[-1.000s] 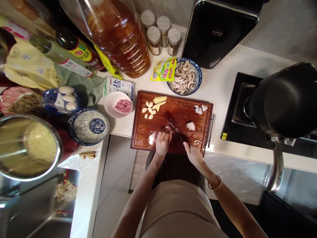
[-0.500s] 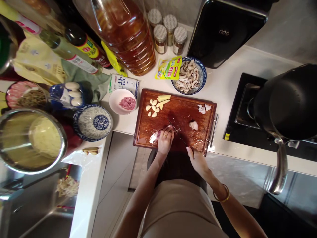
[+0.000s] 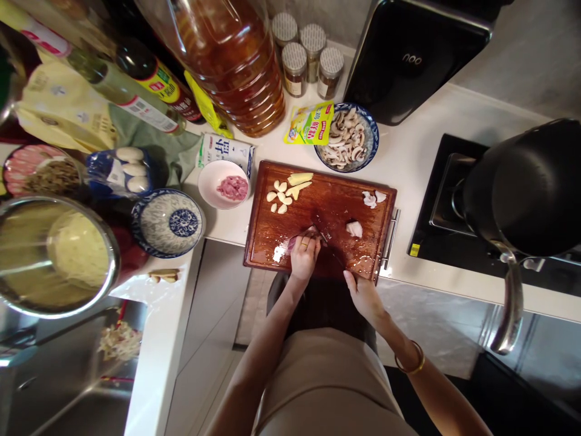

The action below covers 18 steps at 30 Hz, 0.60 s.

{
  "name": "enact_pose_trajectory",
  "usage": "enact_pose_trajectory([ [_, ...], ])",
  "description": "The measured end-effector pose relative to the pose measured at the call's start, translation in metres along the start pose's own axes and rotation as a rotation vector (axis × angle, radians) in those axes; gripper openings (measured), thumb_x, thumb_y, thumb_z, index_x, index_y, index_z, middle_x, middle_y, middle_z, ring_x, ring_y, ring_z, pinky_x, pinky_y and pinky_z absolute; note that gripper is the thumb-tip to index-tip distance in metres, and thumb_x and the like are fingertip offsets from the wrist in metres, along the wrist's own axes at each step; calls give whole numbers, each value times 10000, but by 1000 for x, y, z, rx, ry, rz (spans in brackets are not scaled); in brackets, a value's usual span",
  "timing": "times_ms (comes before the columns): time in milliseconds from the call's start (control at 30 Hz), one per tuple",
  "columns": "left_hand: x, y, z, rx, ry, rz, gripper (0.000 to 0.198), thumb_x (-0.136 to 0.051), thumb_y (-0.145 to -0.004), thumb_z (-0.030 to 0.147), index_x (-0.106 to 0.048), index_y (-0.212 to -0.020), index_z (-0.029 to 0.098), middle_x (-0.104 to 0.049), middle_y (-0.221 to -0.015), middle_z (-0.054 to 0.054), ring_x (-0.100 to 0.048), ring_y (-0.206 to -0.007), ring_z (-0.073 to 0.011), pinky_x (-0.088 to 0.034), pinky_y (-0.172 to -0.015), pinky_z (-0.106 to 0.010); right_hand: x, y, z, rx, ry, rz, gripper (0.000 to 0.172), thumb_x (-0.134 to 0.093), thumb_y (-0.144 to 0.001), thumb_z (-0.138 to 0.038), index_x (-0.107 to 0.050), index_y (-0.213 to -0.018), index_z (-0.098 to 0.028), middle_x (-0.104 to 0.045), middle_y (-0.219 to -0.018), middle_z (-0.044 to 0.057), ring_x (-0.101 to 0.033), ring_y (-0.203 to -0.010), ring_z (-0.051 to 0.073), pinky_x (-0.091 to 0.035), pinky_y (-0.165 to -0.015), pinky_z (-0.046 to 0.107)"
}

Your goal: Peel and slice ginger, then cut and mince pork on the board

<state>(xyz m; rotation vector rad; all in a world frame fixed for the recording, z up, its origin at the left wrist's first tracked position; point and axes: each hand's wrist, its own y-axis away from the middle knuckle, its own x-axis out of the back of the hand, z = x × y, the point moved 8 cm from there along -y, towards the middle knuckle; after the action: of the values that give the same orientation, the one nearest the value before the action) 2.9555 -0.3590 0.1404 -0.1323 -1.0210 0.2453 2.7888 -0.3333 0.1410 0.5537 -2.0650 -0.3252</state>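
Observation:
On the wooden cutting board, my left hand presses down with curled fingers on a piece of raw meat, most of which the hand covers. My right hand is closed round the handle of a knife, whose dark blade slants up and left to the meat beside my left fingertips. A pale chunk lies right of the blade, with white scraps farther up. Peeled garlic cloves and ginger slices sit at the board's upper left.
Behind the board stand a bowl of sliced mushrooms, a yellow-green packet and a large oil jug. A bowl of pink meat is to the left, near an empty patterned bowl. At right, a black pot sits on the stove.
The knife blade has shifted slightly to the right and its angle has changed a little beside my left fingers. Both hands keep nearly the same places, and the view has moved slightly.

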Motion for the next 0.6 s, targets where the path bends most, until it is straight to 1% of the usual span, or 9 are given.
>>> enact_pose_trajectory([
  [100,-4,1,0,-6,28,-35,199,-456,-841,175,-587,-991,183,-605,-1045,-81,-502,-1048,-193,-446,-894,-356,-3,-11,-5,-12,14,-24,491,-262,-914,-432,-587,-1119,-124,-655,-1010,147,-591,-1002,229,-430,-881,331],
  [233,-4,2,-2,6,18,-50,179,-464,-839,180,-592,-965,178,-613,-1020,-86,-512,-1026,-198,-452,-864,-349,-13,-26,-7,-78,83,-83,532,-240,-907,-479,-630,-1030,-139,-683,-891,139,-628,-916,237,-455,-819,326],
  [367,1,1,-4,29,13,-11,156,-487,-830,187,-595,-942,176,-614,-1017,-83,-519,-1007,-197,-450,-858,-346,-16,-16,2,-73,137,-72,514,-251,-909,-466,-622,-1038,-134,-683,-876,138,-626,-917,229,-439,-841,313],
  [467,0,1,-2,20,27,-9,160,-488,-828,179,-592,-950,173,-614,-1021,-82,-511,-1031,-192,-443,-880,-342,-17,-8,11,-91,170,-48,500,-271,-906,-463,-620,-1028,-127,-680,-869,140,-623,-918,232,-431,-846,312],
  [600,-1,4,0,-4,29,-25,177,-480,-832,181,-592,-969,172,-612,-1047,-84,-514,-1042,-195,-439,-899,-354,-14,-13,11,-70,100,-16,513,-265,-899,-487,-631,-988,-139,-679,-829,129,-630,-868,222,-439,-800,306],
])
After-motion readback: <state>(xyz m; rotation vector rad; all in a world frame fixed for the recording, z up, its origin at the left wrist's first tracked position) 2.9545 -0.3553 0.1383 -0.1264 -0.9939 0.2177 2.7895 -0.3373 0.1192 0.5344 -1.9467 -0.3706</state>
